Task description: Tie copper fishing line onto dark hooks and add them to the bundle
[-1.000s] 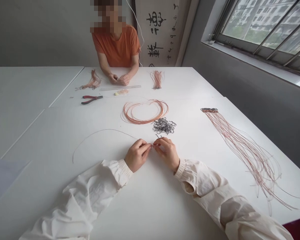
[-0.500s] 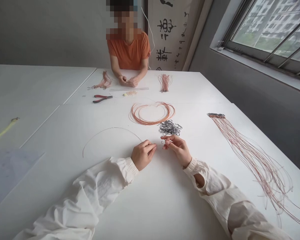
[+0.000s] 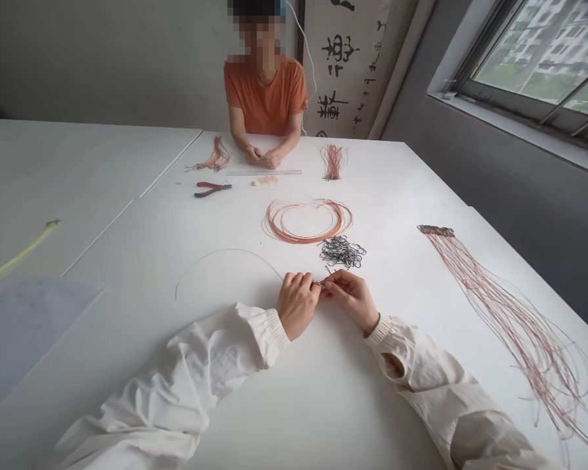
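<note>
Angles left forearm (image 3: 196,372) and right forearm (image 3: 436,372) inward from the lower corners, converging ahead of the body; holds left hand (image 3: 298,303) back uppermost with fingers curled, right hand (image 3: 350,294) with thumb and forefinger pinched, fingertips just beside those of the left.

I'm on one head-worn view, facing forward and angled down across the tabletop (image 3: 318,391): hands (image 3: 298,305) close, mid-frame; seated person (image 3: 266,98) farther off, opposite; window (image 3: 543,59) upper right.

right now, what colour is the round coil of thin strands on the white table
The coil is orange, shown in the head view.
</note>
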Demonstrator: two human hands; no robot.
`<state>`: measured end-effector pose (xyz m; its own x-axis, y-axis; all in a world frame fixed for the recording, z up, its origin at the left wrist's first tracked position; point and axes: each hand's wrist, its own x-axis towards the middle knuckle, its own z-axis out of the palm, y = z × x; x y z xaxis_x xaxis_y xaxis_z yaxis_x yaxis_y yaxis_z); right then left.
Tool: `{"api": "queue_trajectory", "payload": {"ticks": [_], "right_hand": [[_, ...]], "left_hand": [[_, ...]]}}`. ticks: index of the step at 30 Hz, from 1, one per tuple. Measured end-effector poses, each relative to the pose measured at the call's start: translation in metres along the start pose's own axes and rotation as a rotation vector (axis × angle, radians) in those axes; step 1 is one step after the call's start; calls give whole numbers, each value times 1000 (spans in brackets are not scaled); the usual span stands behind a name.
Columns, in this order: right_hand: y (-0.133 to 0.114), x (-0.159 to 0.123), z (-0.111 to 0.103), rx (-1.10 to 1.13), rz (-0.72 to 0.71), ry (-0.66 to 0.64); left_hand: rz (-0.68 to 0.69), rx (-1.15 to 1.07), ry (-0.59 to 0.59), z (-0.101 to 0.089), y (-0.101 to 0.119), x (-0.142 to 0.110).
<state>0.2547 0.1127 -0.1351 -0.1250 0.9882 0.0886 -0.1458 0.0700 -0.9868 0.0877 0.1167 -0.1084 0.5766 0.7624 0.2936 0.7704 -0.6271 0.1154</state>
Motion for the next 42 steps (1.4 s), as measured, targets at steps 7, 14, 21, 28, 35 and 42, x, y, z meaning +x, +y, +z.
{"api": "queue_trajectory", "payload": {"ticks": [7, 14, 21, 28, 35, 42], "right_hand": [[-5, -2, -2, -3, 54, -67], [-8, -2, -2, -15, 69, -96], [-6, -4, -3, -27, 42, -85], [-6, -2, -5, -3, 0, -22], [-9, -2, -11, 29, -20, 57], [-9, -1, -11, 130, 30, 12]], "left_hand": [[-19, 55, -171, -10, 12, 3], [-49, 48, -181, -13, 11, 0], [-40, -8, -97, -8, -4, 0], [-42, -165, -5, -10, -15, 6], [-85, -433, 1, -8, -26, 10], [-150, -674, -40, -4, -26, 13]]}}
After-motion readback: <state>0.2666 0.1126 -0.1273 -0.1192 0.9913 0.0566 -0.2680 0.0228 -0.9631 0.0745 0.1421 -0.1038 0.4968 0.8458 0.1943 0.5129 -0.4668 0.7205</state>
